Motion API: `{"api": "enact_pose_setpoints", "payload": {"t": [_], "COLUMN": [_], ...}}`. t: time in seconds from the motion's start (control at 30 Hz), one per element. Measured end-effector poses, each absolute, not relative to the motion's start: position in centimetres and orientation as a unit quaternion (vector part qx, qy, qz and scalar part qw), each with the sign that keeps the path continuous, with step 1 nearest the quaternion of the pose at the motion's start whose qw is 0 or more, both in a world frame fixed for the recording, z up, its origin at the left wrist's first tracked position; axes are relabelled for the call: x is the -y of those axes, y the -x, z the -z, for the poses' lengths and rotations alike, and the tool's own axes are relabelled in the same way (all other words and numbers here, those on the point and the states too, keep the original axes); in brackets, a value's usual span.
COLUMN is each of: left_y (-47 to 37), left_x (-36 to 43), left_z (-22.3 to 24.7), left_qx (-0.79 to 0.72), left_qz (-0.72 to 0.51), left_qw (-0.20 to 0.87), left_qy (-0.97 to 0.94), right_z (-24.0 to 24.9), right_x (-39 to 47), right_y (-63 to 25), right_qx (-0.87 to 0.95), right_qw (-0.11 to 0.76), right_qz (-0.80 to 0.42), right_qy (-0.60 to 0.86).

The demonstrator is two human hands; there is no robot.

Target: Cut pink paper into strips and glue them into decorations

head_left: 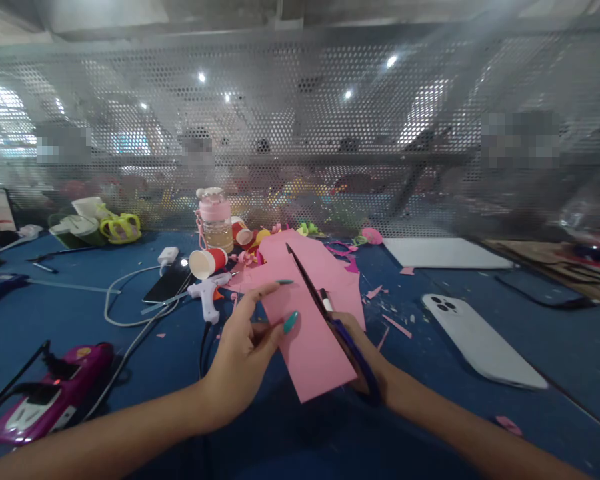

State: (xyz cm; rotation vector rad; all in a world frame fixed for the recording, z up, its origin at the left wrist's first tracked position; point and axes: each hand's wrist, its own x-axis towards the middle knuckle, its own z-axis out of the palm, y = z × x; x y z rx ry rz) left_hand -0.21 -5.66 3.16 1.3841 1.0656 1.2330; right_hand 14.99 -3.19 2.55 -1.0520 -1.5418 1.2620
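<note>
My left hand pinches the left side of a pink paper strip, thumb on top. A pair of scissors with dark blades and blue handles lies along the strip's right edge, blades pointing away from me. My right hand is closed around the scissors' handles; most of its fingers are hidden behind them. A black-and-white marker shows just beside the blades, and I cannot tell whether the right hand touches it. Beyond the strip spreads a larger sheet of pink paper on the table.
Left of my hands are a white glue gun, a paper cup, a dark phone and a purple power strip. A pink-lidded bottle stands behind. To the right lie a white phone and paper scraps.
</note>
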Motion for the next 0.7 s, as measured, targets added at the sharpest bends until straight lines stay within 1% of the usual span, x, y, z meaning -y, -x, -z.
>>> {"api": "enact_pose_setpoints", "payload": {"t": [0.13,0.17,0.2,0.23,0.27,0.3,0.37,0.47,0.57,0.63,0.7], "left_y": [0.4,0.6,0.7,0.9,1.1,1.4,2.0,2.9,3.4,3.4,3.1], "left_x": [4.7,4.3,3.9,3.5,3.1,2.7,2.2,1.6,0.5,-1.0,-3.0], "left_z": [-3.4,-3.5,-3.7,-3.9,-4.2,-4.5,-5.3,-6.8,-8.0,-8.2,-7.8], "left_qx": [-0.442,-0.441,-0.446,-0.453,-0.456,-0.45,-0.457,-0.515,-0.552,-0.558,-0.527], "left_qz": [-0.531,-0.543,-0.555,-0.557,-0.548,-0.544,-0.532,-0.495,-0.498,-0.49,-0.451], "left_qw": [0.458,0.45,0.436,0.421,0.412,0.405,0.387,0.312,0.178,0.155,0.136], "left_qy": [-0.56,-0.556,-0.55,-0.555,-0.567,-0.581,-0.599,-0.626,-0.645,-0.651,-0.707], "right_z": [-2.8,-3.1,-3.4,-3.7,-4.0,-4.3,-4.6,-4.1,-3.0,-2.3,-2.1], "right_x": [2.3,1.8,1.2,0.6,-0.1,-0.7,-1.8,-3.0,-3.4,-3.5,-3.5], "right_y": [-16.1,-16.6,-17.1,-17.7,-18.4,-19.1,-20.5,-22.1,-22.8,-22.9,-22.9], "right_qx": [0.619,0.621,0.627,0.64,0.661,0.681,0.685,0.683,0.664,0.658,0.663], "right_qw": [0.405,0.391,0.36,0.325,0.283,0.22,0.182,0.143,0.093,0.063,0.041], "right_qz": [-0.481,-0.475,-0.455,-0.416,-0.348,-0.268,-0.221,-0.142,-0.08,-0.058,-0.042], "right_qy": [0.47,0.485,0.519,0.559,0.602,0.644,0.67,0.702,0.738,0.748,0.746]}}
